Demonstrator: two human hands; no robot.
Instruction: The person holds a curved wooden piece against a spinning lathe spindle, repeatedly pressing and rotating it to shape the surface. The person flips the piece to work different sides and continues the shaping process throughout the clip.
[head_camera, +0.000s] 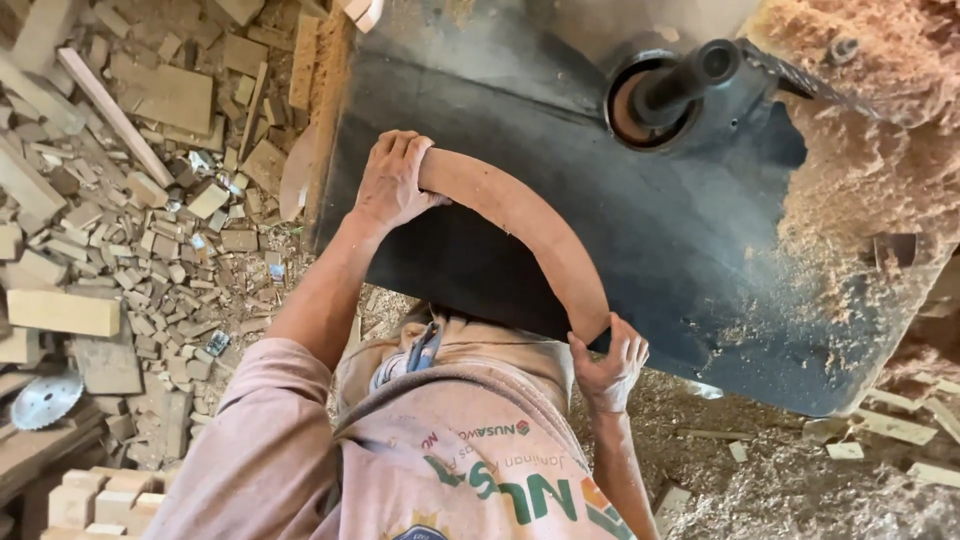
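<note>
Curved wooden piece (520, 225), reddish-brown, arc-shaped, lying flat on dark metal tabletop (650, 230) near its front edge. One end under left hand (392, 180), other end at right hand (610, 360).
Left grip: fingers folded over upper end of the curve, holding it down against the tabletop.
Right grip: fingers spread, thumb and fingertips closed around lower end at the tabletop edge.
Black spindle (685, 80) standing up from a round opening in the tabletop, well apart from the curve, beyond its outer side.
Sawdust (870, 150) heaped over right part of tabletop.
Pink shirt (440, 450), dusty, in foreground.
Floor at left: wood offcuts (150, 200) scattered thickly; round saw blade (45, 398) lying among them at lower left.
</note>
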